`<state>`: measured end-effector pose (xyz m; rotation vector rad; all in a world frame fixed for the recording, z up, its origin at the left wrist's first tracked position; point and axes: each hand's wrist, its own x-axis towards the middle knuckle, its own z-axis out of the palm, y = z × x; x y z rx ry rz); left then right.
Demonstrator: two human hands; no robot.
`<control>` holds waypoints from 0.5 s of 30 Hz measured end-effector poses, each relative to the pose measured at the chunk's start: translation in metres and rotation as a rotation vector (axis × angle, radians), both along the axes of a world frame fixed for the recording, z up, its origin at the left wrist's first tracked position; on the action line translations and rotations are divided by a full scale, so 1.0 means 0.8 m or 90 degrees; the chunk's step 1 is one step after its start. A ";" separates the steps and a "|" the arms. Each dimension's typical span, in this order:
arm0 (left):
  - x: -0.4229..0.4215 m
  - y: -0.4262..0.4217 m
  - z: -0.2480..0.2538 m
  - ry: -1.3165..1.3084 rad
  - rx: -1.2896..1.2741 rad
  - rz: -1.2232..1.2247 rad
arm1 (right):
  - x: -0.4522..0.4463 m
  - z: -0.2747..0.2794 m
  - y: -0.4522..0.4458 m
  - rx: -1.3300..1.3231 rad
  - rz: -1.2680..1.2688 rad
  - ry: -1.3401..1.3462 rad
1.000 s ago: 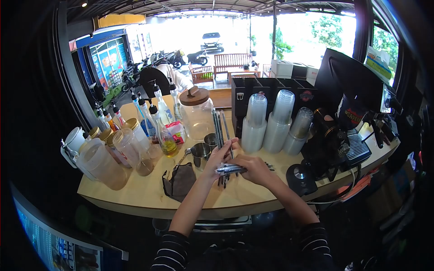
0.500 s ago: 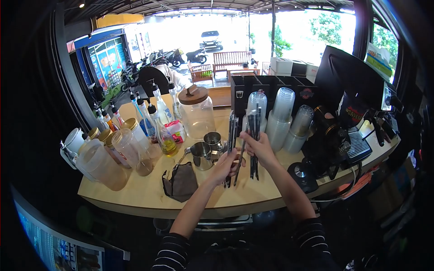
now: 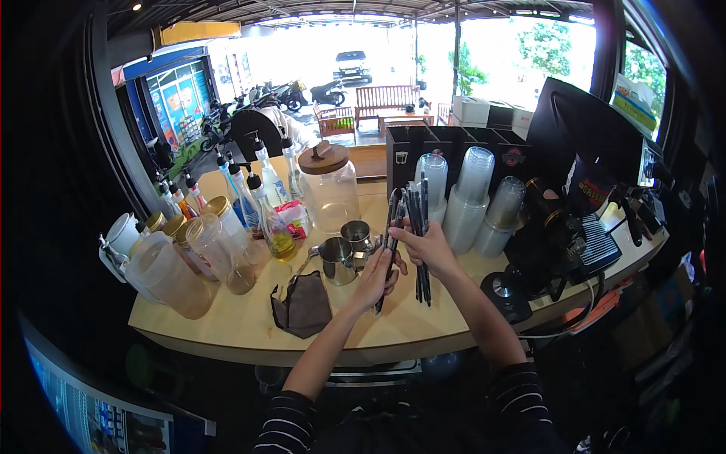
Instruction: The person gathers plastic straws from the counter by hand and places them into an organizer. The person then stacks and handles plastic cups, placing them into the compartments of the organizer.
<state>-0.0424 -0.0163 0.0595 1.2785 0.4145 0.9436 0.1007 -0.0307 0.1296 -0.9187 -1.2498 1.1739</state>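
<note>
Both hands are raised over the counter, close together. My left hand (image 3: 375, 279) is closed round a bundle of dark, thin straws (image 3: 392, 215) that stand nearly upright. Just to its right, my right hand (image 3: 428, 246) grips another upright bundle of dark straws (image 3: 423, 284), their lower ends hanging below the fingers. The tops of the two bundles come near each other. Left of my left hand are two metal pitchers (image 3: 338, 260). Behind my right hand rise stacks of clear plastic cups (image 3: 466, 202).
On the wooden counter (image 3: 227, 327) lies a dark cloth (image 3: 302, 304). Pump bottles (image 3: 274, 227), jars and plastic jugs (image 3: 168, 274) fill the left side. A large lidded glass jar (image 3: 330, 197) stands at the back. Black machines (image 3: 546, 242) occupy the right.
The straws, first held across and upright between both hands, are now in two upright bundles, one per hand. In the last half second the right hand has moved slightly left, closer to the left hand.
</note>
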 end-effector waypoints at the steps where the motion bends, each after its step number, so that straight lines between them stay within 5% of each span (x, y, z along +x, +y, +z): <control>1: 0.001 0.000 -0.001 0.000 0.000 -0.001 | 0.000 -0.002 0.002 0.000 -0.001 0.000; 4: 0.006 0.010 -0.011 0.013 0.026 0.026 | 0.003 -0.010 0.007 0.021 -0.083 -0.010; 6: 0.009 0.031 -0.016 0.128 0.556 0.361 | 0.013 -0.014 0.010 0.076 -0.108 0.035; 11: -0.015 0.001 0.071 0.323 0.511 0.333 | 0.033 -0.010 0.011 0.124 -0.265 -0.050; 13: -0.016 0.004 0.083 0.387 0.667 0.365 | 0.032 -0.008 0.015 0.195 -0.205 0.133; 15: -0.017 0.013 0.089 0.402 0.763 0.394 | 0.045 -0.006 0.008 0.147 -0.158 0.116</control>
